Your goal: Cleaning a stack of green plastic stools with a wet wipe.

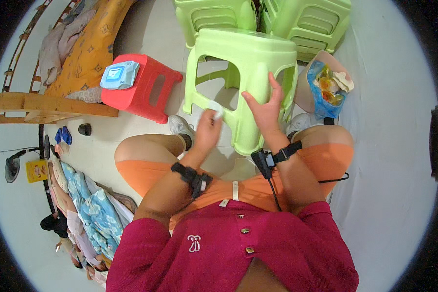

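A light-green plastic stool point(251, 46) is tipped between my knees, with one rounded leg pointing toward me. My left hand point(208, 130) is closed around a crumpled white wipe point(216, 108). It is at the stool's lower crossbar, slightly blurred, and most of the wipe is hidden in the fingers. On the other side of that leg, my right hand point(268, 109) rests with thumb and fingers spread, holding nothing. Its palm seems to lean against the stool, but I cannot tell how firmly.
A red stool point(136, 90) at the left carries a blue-and-white wipes pack point(119, 75). More green stools point(224, 17) stand at the back. A pink bin point(304, 90) with a blue liner holds waste at the right, near the white wall point(384, 121). Wooden bed frame point(53, 108) at left.
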The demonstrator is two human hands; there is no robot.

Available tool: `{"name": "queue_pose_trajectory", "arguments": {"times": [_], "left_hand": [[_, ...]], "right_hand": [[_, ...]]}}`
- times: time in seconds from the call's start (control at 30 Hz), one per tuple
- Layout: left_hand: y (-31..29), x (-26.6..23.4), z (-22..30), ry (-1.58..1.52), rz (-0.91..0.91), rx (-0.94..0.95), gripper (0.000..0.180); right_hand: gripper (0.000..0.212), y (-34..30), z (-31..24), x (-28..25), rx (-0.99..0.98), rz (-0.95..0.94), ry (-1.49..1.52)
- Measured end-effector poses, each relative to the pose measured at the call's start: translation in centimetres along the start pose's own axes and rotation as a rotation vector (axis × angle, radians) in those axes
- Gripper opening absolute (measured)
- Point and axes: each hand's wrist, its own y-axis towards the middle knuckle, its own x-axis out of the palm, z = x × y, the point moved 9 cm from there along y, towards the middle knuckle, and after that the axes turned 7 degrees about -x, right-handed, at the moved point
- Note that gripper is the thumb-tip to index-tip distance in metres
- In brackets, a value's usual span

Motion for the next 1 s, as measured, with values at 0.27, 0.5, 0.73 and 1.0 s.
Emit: {"name": "queue_pose_trajectory", "arguments": {"times": [0.27,0.5,0.73,1.0], "left_hand": [[-2.9,0.2,2.6,0.228,-0.032,0.262,0.020],[-1.6,-2.3,0.8,-0.138,0.115,-0.056,0.023],[2.6,-6.6,10.0,0.001,0.332,0.341,0.018],[-2.8,-1.4,2.2,-0.034,-0.057,0.086,0.019]], "right_hand": [[0.076,-1.6,-2.5,3.0,-0.061,-0.233,0.043],[0.049,-5.6,1.6,8.0,0.586,-0.576,0.733],[0.038,-6.4,0.6,9.1,0.631,-0.550,0.751],[0.032,-6.3,1.2,8.9,0.622,-0.409,0.745]]}}
